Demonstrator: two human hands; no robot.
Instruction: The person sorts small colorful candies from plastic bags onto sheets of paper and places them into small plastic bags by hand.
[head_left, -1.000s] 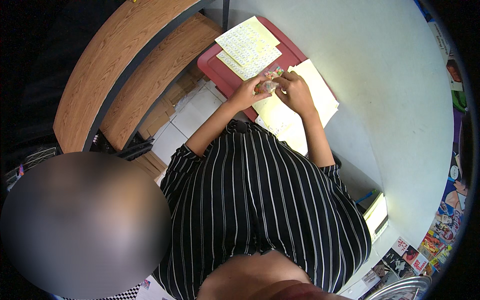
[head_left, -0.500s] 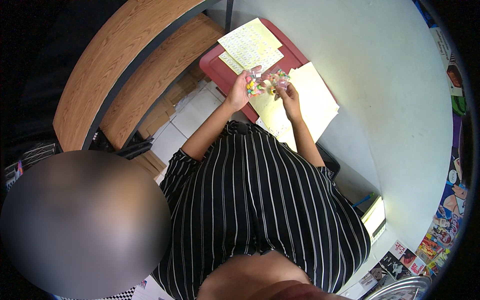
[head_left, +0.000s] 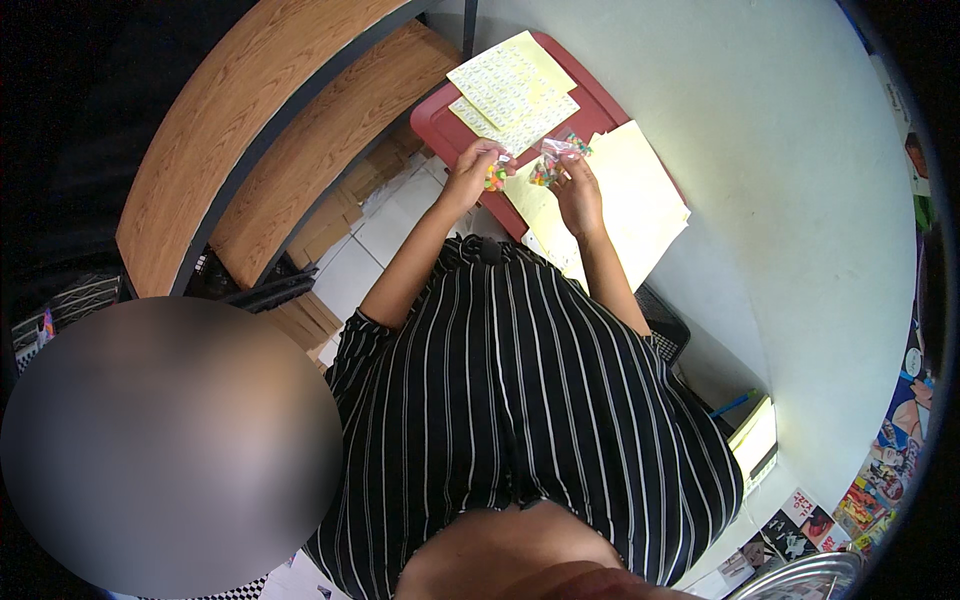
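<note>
Small clear bags of colourful bits are in both of my hands, above a red plastic lid or tray (head_left: pixel 440 118). My left hand (head_left: pixel 470 172) is closed on one clear bag (head_left: pixel 495 178), whose pieces look yellow, orange and green. In my right hand (head_left: pixel 578 200), fingers pinch a clear bag (head_left: pixel 548 168) of mixed colours; more multicoloured bits show just past the fingertips, perhaps in a second bag. What the bits are is too small to tell. The two hands are a little apart. Under them lie pale yellow sheets (head_left: pixel 640 190).
Printed yellow sheets (head_left: pixel 515 85) lie on the far part of the red surface. To the left are wood-grain shelves (head_left: pixel 330 130) with dark edges, and cardboard boxes (head_left: pixel 325 225) below. A pale wall (head_left: pixel 760 150) curves along the right. A dark basket (head_left: pixel 665 325) is beside my right elbow.
My left hand has turned over from palm up to closed fingers round its bag. The right hand has shifted slightly, its bag now tilted up at the fingertips.
</note>
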